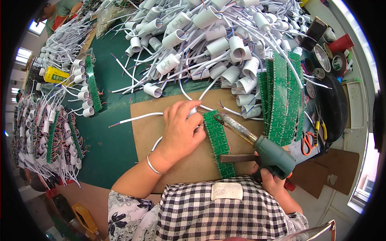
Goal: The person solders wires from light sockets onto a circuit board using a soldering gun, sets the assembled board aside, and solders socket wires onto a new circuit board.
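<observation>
On a brown board (150,138) in front of me lies a long green circuit board strip (218,138). My left hand (183,124) is closed on a white plastic cap with a cable (193,112) at the strip's upper left edge; the fingers cover most of it. A green-handled soldering gun (275,157) is gripped in my right hand (268,178), largely hidden beneath it. Its tip (218,117) is over the strip's upper end, close to my left fingers; whether it touches cannot be made out. A dark flat bar (238,158) crosses the strip's lower part.
A big heap of white cabled caps (217,44) covers the far side. Stacked green circuit boards (279,100) stand at right, near orange-handled scissors (308,143) and yellow-handled pliers (320,128). Boards with caps attached (93,84) lie left. Another person (60,14) is at far left.
</observation>
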`<act>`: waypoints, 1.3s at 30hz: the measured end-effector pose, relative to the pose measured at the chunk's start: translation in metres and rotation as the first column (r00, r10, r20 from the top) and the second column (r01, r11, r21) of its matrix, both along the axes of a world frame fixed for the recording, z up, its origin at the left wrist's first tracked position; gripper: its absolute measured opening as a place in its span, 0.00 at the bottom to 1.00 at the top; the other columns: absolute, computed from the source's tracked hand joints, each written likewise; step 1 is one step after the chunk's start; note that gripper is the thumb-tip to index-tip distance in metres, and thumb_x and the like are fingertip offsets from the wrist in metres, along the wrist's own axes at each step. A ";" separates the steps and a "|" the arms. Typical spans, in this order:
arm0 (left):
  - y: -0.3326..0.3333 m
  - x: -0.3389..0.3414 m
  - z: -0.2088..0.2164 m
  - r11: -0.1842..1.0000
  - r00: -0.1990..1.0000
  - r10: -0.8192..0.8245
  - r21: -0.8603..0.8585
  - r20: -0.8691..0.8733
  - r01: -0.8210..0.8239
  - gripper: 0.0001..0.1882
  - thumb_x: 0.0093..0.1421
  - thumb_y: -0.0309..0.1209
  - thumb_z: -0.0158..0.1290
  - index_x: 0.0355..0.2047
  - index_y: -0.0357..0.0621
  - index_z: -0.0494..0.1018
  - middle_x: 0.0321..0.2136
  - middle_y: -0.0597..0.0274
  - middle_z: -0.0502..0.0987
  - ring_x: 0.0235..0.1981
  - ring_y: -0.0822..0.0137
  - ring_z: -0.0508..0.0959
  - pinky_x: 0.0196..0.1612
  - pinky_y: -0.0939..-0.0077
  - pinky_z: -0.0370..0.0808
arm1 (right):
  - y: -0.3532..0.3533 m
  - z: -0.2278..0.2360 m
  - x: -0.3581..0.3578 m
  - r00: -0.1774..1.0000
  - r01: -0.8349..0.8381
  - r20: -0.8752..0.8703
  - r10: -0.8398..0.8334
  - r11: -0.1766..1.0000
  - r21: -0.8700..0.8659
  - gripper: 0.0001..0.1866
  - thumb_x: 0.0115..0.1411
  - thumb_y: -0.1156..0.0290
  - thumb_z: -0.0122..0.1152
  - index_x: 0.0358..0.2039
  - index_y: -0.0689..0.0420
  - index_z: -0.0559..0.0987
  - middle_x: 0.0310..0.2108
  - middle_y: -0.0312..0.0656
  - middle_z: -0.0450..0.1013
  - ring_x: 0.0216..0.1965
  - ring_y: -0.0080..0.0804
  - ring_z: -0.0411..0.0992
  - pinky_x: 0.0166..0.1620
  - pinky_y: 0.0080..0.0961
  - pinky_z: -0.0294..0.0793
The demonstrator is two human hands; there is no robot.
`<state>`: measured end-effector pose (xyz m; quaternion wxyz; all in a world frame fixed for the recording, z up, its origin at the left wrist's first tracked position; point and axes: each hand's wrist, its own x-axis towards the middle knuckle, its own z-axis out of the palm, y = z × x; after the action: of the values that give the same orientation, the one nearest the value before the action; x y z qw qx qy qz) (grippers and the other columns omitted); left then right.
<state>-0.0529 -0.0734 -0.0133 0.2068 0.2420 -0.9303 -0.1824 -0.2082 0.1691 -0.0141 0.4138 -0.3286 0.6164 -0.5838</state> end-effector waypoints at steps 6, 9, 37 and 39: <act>-0.001 0.001 -0.001 1.000 1.000 0.001 0.004 -0.003 -0.001 0.07 0.41 0.24 0.52 0.22 0.44 0.67 0.45 0.57 0.70 0.47 0.53 0.66 0.49 0.58 0.59 | -0.005 0.007 0.000 0.996 0.050 0.077 -0.051 0.999 0.007 0.20 0.58 0.64 0.57 0.46 0.64 0.69 0.28 0.41 0.72 0.30 0.27 0.71 0.35 0.23 0.72; -0.001 0.001 -0.001 1.000 1.000 -0.005 0.015 -0.007 0.005 0.07 0.40 0.24 0.52 0.22 0.44 0.67 0.45 0.56 0.70 0.47 0.52 0.66 0.50 0.58 0.60 | 0.004 0.001 -0.004 1.000 -0.018 0.010 0.018 0.999 0.037 0.29 0.58 0.59 0.56 0.54 0.64 0.63 0.48 0.47 0.68 0.28 0.28 0.71 0.33 0.24 0.72; -0.012 0.008 0.009 0.974 0.983 -0.165 0.145 -0.079 0.175 0.10 0.41 0.23 0.53 0.26 0.42 0.67 0.45 0.53 0.69 0.49 0.49 0.66 0.51 0.57 0.63 | 0.006 -0.001 -0.009 0.998 -0.032 0.054 0.030 0.998 0.048 0.29 0.58 0.62 0.56 0.55 0.64 0.62 0.47 0.48 0.68 0.27 0.29 0.72 0.33 0.24 0.72; -0.014 0.009 0.011 0.957 0.981 -0.189 0.216 -0.048 0.195 0.09 0.42 0.23 0.54 0.26 0.42 0.67 0.45 0.54 0.69 0.48 0.50 0.67 0.50 0.59 0.65 | 0.006 -0.002 -0.008 0.998 -0.025 0.060 0.023 0.999 0.039 0.28 0.58 0.62 0.56 0.55 0.64 0.62 0.47 0.48 0.68 0.27 0.29 0.72 0.32 0.23 0.72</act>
<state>-0.0434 -0.0871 -0.0026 0.1724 0.1693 -0.9208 -0.3063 -0.2163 0.1751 -0.0162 0.4454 -0.3103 0.6114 -0.5758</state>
